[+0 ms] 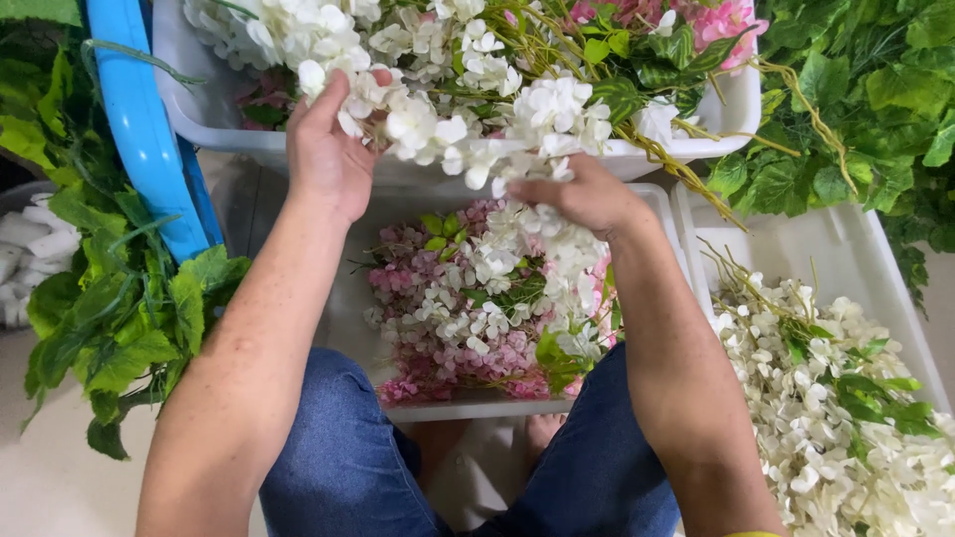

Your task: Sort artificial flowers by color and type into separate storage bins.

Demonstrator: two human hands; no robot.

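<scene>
Fingers [343, 94] grip white blossoms [468, 139] above crowded bins [497, 406].

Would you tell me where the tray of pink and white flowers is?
In the head view, the tray of pink and white flowers sits bottom centre, between the person's knees, beneath the right hand.

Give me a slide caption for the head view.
Both hands, left hand and right hand, handle white artificial flower sprays over white plastic tubs.

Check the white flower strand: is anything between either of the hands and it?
Nothing visible. The left hand already grips the white flower strand at its upper end over the top bin. The right hand rests on the strand's lower blossoms, above the middle bin of pink and white flowers.
</scene>
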